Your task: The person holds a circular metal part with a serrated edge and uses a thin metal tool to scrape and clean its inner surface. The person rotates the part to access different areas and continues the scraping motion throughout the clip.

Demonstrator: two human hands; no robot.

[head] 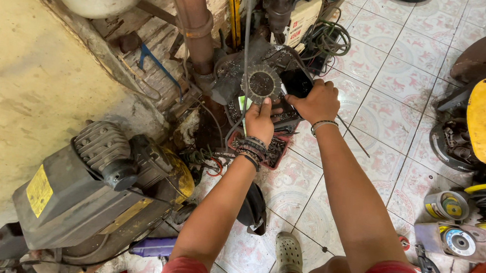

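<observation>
- Knees in red shorts and a grey shoe [289, 254] sit lowest in view, on the tiled floor [400, 95]; the person squats to reach low things.
- Left hand [260, 121] pinches the toothed disc [262, 84] by its bottom edge, thumb on the front. It holds the disc upright so its dusty face can be seen.
- Right hand [316, 101] is curled around a small black part [297, 83] just beside the disc, with a thin tool poking toward the disc.
- Both hands hover over a tray of metal scraps [241, 70] near the wall, so bits fall in there.
- A grey motor [93, 187] lies at the left by the wall.
- Grinder discs [459, 241] lie at the floor's right edge.
</observation>
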